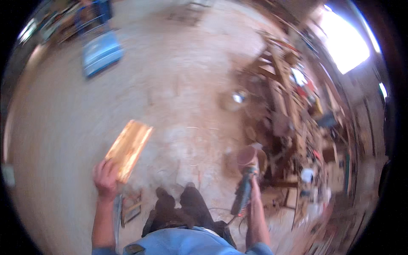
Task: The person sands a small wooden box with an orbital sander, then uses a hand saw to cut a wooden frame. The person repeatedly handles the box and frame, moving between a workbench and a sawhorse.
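Observation:
My left hand (106,176) is closed round the lower left edge of a short wooden board (129,151), held out over the floor to my left. The board is pale yellow-brown, with lighter edges along its length. On the other side, my right hand (253,173) grips an angle grinder (242,195) near its head. Its round, flat, pinkish-brown disc (247,156) points away from me, and a cord trails from the body's rear end. Motion blur hides the fingers of this hand in part; I cannot tell whether the disc is turning.
A cluttered wooden workbench (293,100) with tools and containers runs along the right side. Far left on the dusty floor (182,85) stands a blue box-like object (102,53). A small frame (131,209) lies by my feet, below the left hand. A bright window (344,40) is at the upper right.

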`<move>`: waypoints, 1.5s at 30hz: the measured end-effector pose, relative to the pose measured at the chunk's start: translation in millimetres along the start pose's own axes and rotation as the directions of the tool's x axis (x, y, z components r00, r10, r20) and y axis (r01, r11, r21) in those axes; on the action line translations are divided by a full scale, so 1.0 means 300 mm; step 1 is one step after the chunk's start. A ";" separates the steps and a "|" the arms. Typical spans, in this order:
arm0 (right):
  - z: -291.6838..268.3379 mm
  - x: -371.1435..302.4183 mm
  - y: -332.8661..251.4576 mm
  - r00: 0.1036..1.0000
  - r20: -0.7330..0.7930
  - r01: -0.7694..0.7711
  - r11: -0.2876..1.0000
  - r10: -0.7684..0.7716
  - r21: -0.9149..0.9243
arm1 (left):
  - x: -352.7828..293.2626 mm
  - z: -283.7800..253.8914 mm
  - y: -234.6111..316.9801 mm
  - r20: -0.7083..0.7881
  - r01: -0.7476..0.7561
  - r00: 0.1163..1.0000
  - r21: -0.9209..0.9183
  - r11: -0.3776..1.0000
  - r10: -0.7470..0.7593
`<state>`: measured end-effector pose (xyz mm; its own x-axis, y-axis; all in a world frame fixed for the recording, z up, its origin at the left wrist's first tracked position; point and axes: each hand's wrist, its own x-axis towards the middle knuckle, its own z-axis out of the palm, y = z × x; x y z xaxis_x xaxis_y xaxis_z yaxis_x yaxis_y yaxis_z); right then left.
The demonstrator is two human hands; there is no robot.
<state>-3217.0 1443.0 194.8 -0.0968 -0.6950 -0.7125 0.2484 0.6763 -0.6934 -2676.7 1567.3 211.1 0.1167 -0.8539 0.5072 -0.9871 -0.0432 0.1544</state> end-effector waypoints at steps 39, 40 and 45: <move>-0.869 0.188 -0.719 0.915 -0.043 0.322 0.660 -0.401 0.679 | 0.689 0.307 1.203 0.021 -0.327 0.943 -0.144 0.934 0.333; -0.852 0.213 -0.703 0.931 -0.206 0.363 0.722 -0.301 0.589 | 0.686 0.313 1.144 0.018 -0.321 0.944 -0.162 0.933 0.328; -0.765 0.406 -0.484 0.970 -0.243 0.159 0.769 -0.005 0.619 | 0.691 0.329 0.892 0.074 -0.290 0.950 -0.144 0.946 0.303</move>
<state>-3486.1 1316.4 184.1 -0.3295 -0.6184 -0.7134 0.7722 0.2583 -0.5805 -2927.6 1327.5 273.7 -0.1962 -0.8630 0.4655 -0.9518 0.2817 0.1210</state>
